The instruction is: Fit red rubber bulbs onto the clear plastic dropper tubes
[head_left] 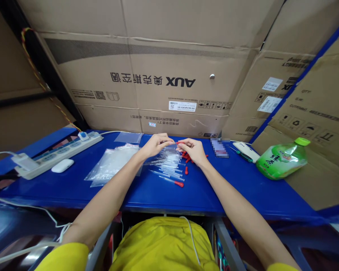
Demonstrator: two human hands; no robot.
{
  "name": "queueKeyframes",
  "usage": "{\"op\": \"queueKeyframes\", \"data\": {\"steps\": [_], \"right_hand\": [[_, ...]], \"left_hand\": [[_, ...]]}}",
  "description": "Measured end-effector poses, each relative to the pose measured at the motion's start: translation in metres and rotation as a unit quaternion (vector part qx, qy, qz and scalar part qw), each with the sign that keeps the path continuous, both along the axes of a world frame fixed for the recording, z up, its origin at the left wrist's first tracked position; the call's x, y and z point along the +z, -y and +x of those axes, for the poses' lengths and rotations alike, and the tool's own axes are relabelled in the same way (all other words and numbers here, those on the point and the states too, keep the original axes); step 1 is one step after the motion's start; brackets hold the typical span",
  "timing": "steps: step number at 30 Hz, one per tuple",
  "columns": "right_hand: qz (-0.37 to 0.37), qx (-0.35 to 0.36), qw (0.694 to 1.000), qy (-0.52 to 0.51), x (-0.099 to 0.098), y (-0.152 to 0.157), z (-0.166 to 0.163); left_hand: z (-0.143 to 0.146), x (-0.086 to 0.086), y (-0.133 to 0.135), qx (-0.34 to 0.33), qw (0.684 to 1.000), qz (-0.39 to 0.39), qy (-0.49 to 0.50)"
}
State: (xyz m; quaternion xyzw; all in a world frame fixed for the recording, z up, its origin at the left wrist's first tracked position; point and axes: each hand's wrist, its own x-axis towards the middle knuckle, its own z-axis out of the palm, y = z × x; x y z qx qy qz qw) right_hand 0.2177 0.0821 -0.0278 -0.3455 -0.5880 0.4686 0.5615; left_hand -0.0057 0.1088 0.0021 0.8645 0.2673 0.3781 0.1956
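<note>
Above the pile of clear glass dropper tubes [169, 162], my two hands meet with fingertips close together. My left hand [156, 145] is closed in a pinch on a glass tube, mostly hidden by the fingers. A red rubber bulb [180, 143] is pinched in my right hand [194, 149], at the tube's end; how far the tube sits inside it I cannot tell. Several loose red bulbs [188, 158] lie under and beside my right hand, with a single bulb [186, 171] nearer me. One dropper with its red bulb fitted [179, 184] lies at the pile's near edge.
Clear plastic bags [110, 165] lie left of the tubes. Farther left are a white case [62, 165] and a power strip [64, 152] with cables. A phone [219, 148], a white object [247, 150] and a green bottle [282, 160] are on the right. Cardboard [158, 56] walls the back.
</note>
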Motion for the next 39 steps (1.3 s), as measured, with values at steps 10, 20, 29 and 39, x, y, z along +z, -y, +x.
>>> {"op": "queueKeyframes", "data": {"steps": [10, 20, 29, 39], "right_hand": [[-0.002, -0.004, 1.0, 0.002, 0.0011, 0.0024, 0.0], [-0.004, -0.003, 1.0, 0.009, 0.0031, 0.0038, -0.0001], [0.007, -0.006, 1.0, 0.014, 0.0018, 0.0059, -0.0011], [0.016, -0.015, 0.999, 0.028, 0.0058, 0.0081, -0.0041]], "left_hand": [[0.0021, -0.0012, 0.0003, -0.013, 1.0, -0.011, 0.006], [0.0007, -0.0011, -0.0001, -0.021, 0.999, -0.034, 0.013], [0.0029, 0.0003, 0.0026, -0.025, 0.998, -0.05, 0.021], [0.0038, 0.001, 0.0029, -0.014, 0.998, -0.042, 0.035]]}}
